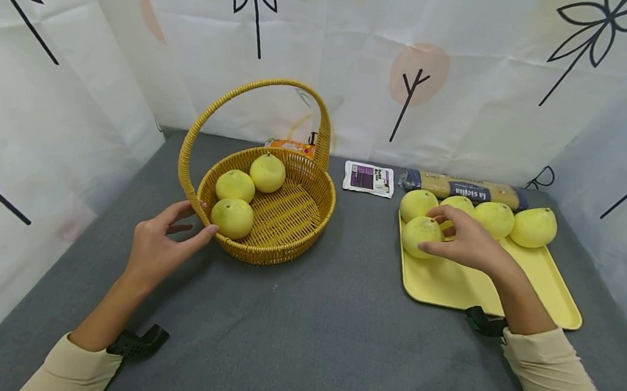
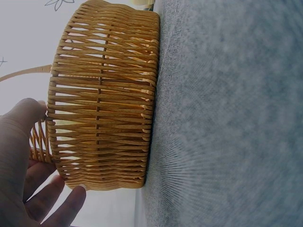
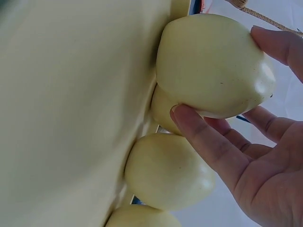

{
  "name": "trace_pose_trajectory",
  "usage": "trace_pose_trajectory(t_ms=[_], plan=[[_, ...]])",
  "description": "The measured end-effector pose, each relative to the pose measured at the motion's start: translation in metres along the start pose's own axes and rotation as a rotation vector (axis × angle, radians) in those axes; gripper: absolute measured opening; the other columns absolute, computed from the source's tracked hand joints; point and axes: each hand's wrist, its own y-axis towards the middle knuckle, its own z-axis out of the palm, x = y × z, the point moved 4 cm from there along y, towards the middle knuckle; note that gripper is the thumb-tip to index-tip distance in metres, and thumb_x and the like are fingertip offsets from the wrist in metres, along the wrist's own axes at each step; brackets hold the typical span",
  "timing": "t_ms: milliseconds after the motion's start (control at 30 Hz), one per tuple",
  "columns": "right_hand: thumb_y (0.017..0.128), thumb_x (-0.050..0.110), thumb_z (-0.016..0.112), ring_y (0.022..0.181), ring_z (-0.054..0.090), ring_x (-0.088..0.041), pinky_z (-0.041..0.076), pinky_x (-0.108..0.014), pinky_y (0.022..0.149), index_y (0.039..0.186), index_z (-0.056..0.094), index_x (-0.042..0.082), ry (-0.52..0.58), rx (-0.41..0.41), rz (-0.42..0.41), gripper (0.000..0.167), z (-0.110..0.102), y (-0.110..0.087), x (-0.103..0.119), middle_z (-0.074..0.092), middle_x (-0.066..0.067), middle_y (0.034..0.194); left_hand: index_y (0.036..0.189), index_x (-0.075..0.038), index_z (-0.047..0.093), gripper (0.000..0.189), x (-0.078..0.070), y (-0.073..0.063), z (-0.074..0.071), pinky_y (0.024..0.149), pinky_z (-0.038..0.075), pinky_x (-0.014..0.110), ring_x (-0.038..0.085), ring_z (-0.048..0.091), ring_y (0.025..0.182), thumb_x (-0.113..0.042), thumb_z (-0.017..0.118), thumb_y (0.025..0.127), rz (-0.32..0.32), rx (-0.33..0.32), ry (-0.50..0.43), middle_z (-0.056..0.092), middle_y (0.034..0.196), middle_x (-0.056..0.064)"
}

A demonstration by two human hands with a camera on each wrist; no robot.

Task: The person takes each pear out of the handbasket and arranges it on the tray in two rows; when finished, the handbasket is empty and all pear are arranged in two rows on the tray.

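A yellow woven basket [image 1: 281,255] with a tall arched handle [image 1: 267,82] stands left of centre. Inside lie three pale yellow-green pomelos, one of them [image 1: 232,218] by the near left rim. My left hand [image 1: 161,245] holds the basket's left side where the handle meets the rim, thumb in front; the left wrist view shows fingers against the woven wall [image 2: 102,109]. Over the yellow tray [image 1: 439,288], my right hand [image 1: 470,241] grips a pomelo [image 1: 419,236] at the tray's left side, thumb and fingers around it. In the right wrist view that pomelo [image 3: 210,66] sits against the tray surface.
Several more pomelos [image 1: 494,220] line the tray's back edge. Behind them lies a long pasta packet [image 1: 466,188]. A white and purple sachet [image 1: 369,179] is between basket and tray, and an orange packet [image 1: 290,146] behind the basket. Patterned curtains [image 1: 351,69] enclose the grey table [image 1: 302,342].
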Motion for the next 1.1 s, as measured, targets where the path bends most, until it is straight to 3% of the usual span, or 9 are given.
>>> trace_pose_trajectory(t_ms=[367,1100], plan=[[0.089,0.018,0.078,0.121,0.048,-0.049,0.048,-0.060,0.097,0.139,0.044,-0.008,0.044,0.054,-0.009,0.065,-0.0017,-0.0013,-0.0015,0.047,-0.029,0.134,0.121,0.000,0.069,0.049,-0.0003,0.0005,-0.0004,0.080,0.055,0.011,-0.008,0.061,0.103,-0.009,0.087,0.077,0.009,-0.006,-0.012,0.073,0.111,0.009],[0.090,0.019,0.078,0.123,0.049,-0.048,0.047,-0.062,0.098,0.137,0.048,-0.005,0.064,0.049,-0.020,0.060,-0.0074,-0.0041,-0.0002,0.046,-0.027,0.139,0.122,-0.002,0.069,0.050,0.0005,0.0000,-0.0008,0.080,0.056,0.014,-0.006,0.061,0.103,-0.009,0.087,0.077,0.012,-0.005,-0.015,0.073,0.112,0.008]])
